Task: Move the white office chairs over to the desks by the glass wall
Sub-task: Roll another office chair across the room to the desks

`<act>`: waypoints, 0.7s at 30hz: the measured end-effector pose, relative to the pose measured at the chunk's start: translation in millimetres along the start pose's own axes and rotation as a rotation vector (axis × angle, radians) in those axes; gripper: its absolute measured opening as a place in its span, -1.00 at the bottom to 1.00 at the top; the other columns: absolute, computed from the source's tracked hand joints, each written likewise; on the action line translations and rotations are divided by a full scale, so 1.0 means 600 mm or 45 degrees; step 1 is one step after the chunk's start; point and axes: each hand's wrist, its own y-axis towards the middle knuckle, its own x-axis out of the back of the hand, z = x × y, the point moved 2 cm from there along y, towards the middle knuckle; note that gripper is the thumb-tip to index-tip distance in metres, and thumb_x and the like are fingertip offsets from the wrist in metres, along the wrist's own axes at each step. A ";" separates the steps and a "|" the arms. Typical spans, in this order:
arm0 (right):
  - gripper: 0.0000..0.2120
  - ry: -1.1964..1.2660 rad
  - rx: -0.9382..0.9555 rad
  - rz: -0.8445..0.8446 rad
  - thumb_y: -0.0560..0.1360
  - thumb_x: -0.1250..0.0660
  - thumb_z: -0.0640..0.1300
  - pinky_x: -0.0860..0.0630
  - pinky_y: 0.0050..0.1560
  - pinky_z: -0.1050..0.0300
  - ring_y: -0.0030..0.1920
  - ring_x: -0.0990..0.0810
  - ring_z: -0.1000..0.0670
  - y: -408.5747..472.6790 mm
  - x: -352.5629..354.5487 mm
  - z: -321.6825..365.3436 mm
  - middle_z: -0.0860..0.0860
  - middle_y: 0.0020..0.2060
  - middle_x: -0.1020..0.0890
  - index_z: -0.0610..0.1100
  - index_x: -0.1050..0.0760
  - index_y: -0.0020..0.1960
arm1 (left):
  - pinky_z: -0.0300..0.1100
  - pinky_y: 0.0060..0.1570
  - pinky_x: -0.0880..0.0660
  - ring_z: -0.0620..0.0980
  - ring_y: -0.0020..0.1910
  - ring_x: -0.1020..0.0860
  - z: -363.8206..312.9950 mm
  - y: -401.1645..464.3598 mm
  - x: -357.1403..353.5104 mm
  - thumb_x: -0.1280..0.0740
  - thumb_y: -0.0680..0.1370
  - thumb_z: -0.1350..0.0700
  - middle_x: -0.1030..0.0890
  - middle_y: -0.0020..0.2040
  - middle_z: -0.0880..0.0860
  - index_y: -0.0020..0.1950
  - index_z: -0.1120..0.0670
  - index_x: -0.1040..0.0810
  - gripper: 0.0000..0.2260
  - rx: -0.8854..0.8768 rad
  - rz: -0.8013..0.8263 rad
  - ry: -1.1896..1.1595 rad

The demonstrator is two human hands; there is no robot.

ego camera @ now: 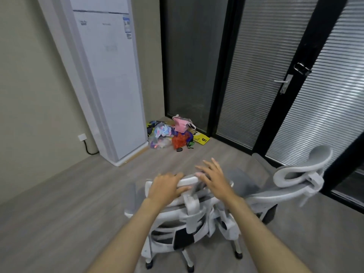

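open floor: grey wood-look floor (65, 203) lies bare to the left and ahead of the near white office chair (183, 217), as far as the beige wall (29, 85).
obstacle, right: second white office chair (291, 182), just beside the near one, its headrest close to the glass wall with blinds (325, 99).
obstacle, far left: white floor-standing air conditioner (116, 85) against the wall, with a black cable (89, 149) running to a wall socket (82, 137) beside it.
obstacle, far centre: heap of bags and litter (171, 134) on the floor, between the air conditioner and the black door frame (220, 75).
bare floor separates the heap from the near chair.
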 end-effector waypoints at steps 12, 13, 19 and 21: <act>-0.54 -0.024 0.062 -0.210 0.55 -0.16 0.40 -0.21 0.45 -0.27 0.38 -0.25 0.09 0.080 -0.112 0.043 0.16 0.03 -0.44 0.15 -0.61 0.20 | -0.14 -0.45 -0.34 0.02 -0.30 -0.62 0.160 0.024 -0.014 -0.05 0.45 -0.57 -0.63 -0.28 -0.07 0.04 -0.17 -0.51 -0.45 -0.066 -0.152 -0.058; -0.50 -0.134 0.089 -0.202 0.52 -0.17 0.44 -0.19 0.47 -0.27 0.35 -0.28 0.07 0.081 -0.120 0.051 0.16 0.04 -0.43 0.15 -0.59 0.23 | -0.15 -0.44 -0.30 0.02 -0.28 -0.63 0.170 0.021 -0.008 -0.09 0.44 -0.57 -0.64 -0.27 -0.08 0.06 -0.19 -0.53 -0.46 -0.058 -0.135 -0.081; -0.42 -0.364 0.145 -0.233 0.42 -0.20 0.47 -0.06 0.54 -0.36 0.18 -0.45 -0.04 0.059 -0.148 0.112 0.09 -0.01 -0.51 0.10 -0.60 0.21 | -0.15 -0.33 -0.34 -0.05 -0.15 -0.62 0.208 -0.019 0.019 -0.23 0.40 -0.54 -0.67 -0.17 -0.11 0.19 -0.27 -0.57 -0.48 0.008 0.010 -0.198; -0.44 -0.376 0.141 -0.227 0.42 -0.22 0.44 -0.08 0.54 -0.33 0.18 -0.46 -0.04 0.038 -0.153 0.125 0.08 0.00 -0.52 0.10 -0.59 0.22 | -0.13 -0.20 -0.43 -0.10 -0.13 -0.62 0.206 -0.044 0.022 -0.16 0.38 -0.59 -0.67 -0.14 -0.16 0.19 -0.27 -0.56 -0.42 0.053 0.046 -0.229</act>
